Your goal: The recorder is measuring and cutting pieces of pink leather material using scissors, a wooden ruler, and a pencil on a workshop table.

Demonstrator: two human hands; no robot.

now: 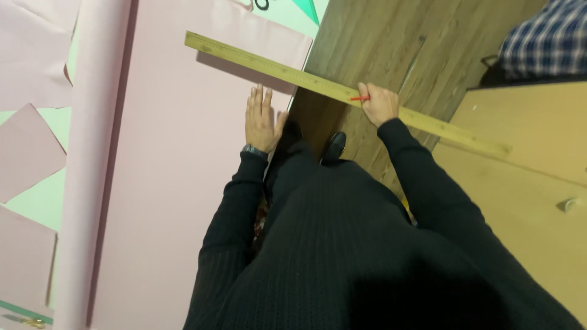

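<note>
Left hand (262, 120) lies flat, fingers straight and together; right hand (379, 104) is curled, seemingly gripping; both black-sleeved arms extended.

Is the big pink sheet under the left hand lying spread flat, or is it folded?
Spread flat: the pink sheet shows no fold, and the left hand lies open on it.

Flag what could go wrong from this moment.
The right hand grips both the long wooden ruler and a red pen; most of the ruler overhangs, so it may tip or swing. The left hand lies flat on the pink paper, which could slide or crease.
</note>
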